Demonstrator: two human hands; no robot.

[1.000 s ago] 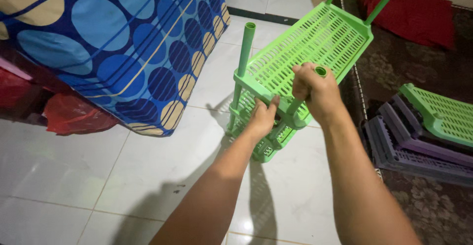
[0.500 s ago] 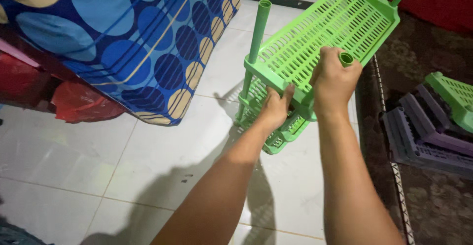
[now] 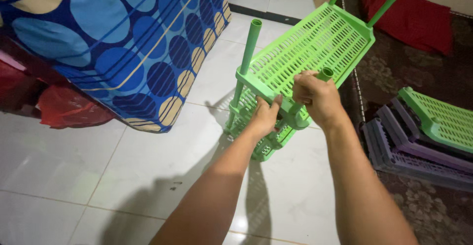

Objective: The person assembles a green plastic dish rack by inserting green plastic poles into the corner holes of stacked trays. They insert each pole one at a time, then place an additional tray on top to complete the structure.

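- Green plastic everywhere: a slotted green shelf [image 3: 310,48] sits tilted at the centre of the view, its far end rising toward 1 o'clock.
- Right hand [image 3: 318,97] is clamped in a fist around a green tube leg [image 3: 322,75] at the shelf's near corner, the tube's open end poking out just above the knuckles.
- Left hand [image 3: 266,117] grips the shelf's near rim, thumb on top, fingers curled under (fingertips hidden).
- Another green post [image 3: 249,48] stands up at the shelf's 9 o'clock corner; two more rise at the far end.
- Below the hands, a lower green tier [image 3: 261,131] rests on the white tiled floor [image 3: 74,166].
- At 3 o'clock, well apart, lies a stack of spare shelves, green over purple [image 3: 419,146], on a dark patterned rug [image 3: 433,210].
- At 10 o'clock, a mattress in a blue cover with circles [image 3: 123,43]; a red cushion [image 3: 414,16] up at 1 o'clock.
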